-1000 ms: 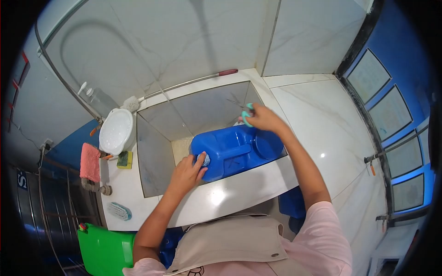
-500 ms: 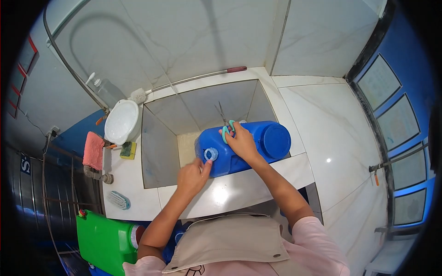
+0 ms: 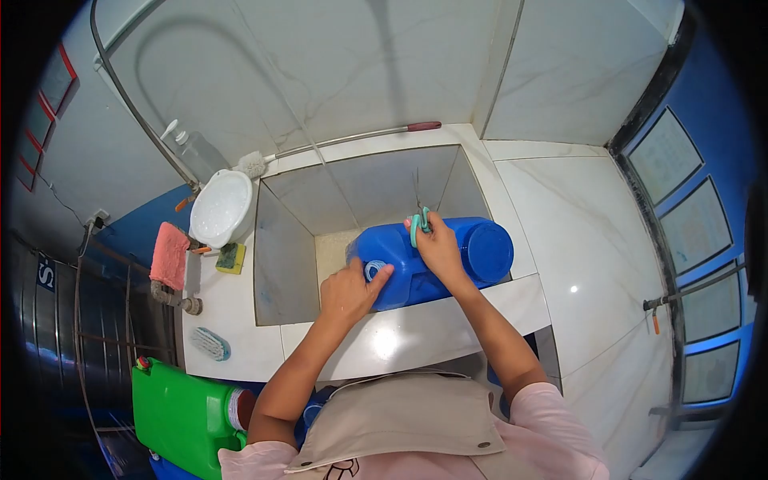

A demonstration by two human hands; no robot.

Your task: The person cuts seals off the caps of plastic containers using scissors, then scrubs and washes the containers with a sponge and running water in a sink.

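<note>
A large blue plastic jug (image 3: 404, 280) lies across the basin, its wide blue cap (image 3: 489, 249) on the right. Around the jug's small open spout (image 3: 373, 270) curl the thumb and fingers of my left hand (image 3: 346, 294). My right hand (image 3: 440, 252) is closed on scissors (image 3: 415, 232) with teal handles, held over the jug's upper side. Their thin blades point away from me, toward the back wall, and look nearly closed. Part of the spout is hidden behind my left hand.
The tiled basin (image 3: 286, 280) has a white bowl (image 3: 221, 210), a sponge (image 3: 231, 258) and a scrub brush (image 3: 210, 344) on its left ledge. A long-handled brush (image 3: 344, 144) lies along the back. At lower left stands a green jug (image 3: 180, 408). A pink cloth (image 3: 169, 256) hangs by the pipe.
My left hand has moved up and closed further around the spout. The scissors in my right hand have turned more upright, and their blades have come together. The view has shifted slightly.
</note>
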